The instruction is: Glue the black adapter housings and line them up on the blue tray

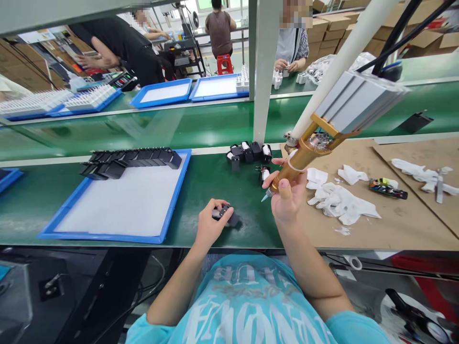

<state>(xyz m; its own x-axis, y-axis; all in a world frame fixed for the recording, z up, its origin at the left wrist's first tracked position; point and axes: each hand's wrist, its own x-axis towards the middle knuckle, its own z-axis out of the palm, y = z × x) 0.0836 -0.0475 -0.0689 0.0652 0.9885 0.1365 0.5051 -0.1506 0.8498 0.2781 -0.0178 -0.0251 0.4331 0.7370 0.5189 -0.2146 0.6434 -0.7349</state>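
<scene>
My left hand (210, 223) is closed on a small black part (225, 215) that rests on the green belt (222, 188). My right hand (287, 193) grips a gold-coloured dispenser tool (304, 155) hung from a grey block and white tube; its blue-grey tip (264, 197) points down-left, a little to the right of the black part and not touching it. A cluster of black and white parts (249, 153) lies on the belt beyond my hands.
A blue tray (118, 236) with a white liner holds a row of black parts (129, 160) at its far edge. Brown cardboard (394, 220) at right carries crumpled white wipes (340, 200) and small tools. Other people work across the far belt.
</scene>
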